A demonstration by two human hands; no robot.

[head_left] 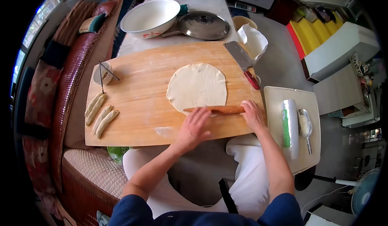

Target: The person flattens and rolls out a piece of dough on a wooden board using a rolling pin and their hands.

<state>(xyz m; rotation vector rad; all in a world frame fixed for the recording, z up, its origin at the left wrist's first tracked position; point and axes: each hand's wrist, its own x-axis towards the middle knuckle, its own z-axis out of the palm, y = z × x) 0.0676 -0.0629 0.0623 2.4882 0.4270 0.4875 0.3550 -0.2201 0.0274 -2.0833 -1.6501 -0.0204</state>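
A wooden rolling pin (227, 110) lies across the near edge of a flat, roughly round sheet of dough (197, 86). My right hand (253, 115) is closed around the pin's right end. At its left part, my left hand (195, 128) is palm down, with outstretched fingers resting on the pin and not wrapped round it. The wooden board (137, 80) beneath carries a dusting of flour near my left hand. Several rolled strips of dough (106, 121) sit at the board's left side, below a small bowl (103, 73) with dark chopsticks (101, 80) in it.
A cleaver (241, 58) with a red handle lies at the board's right edge. Beyond the board are a white basin (150, 17) and a metal lid (204, 25). To the right, a cream tray (273, 145) holds a plastic-wrap roll (290, 125) and a metal scoop (305, 127) with flour.
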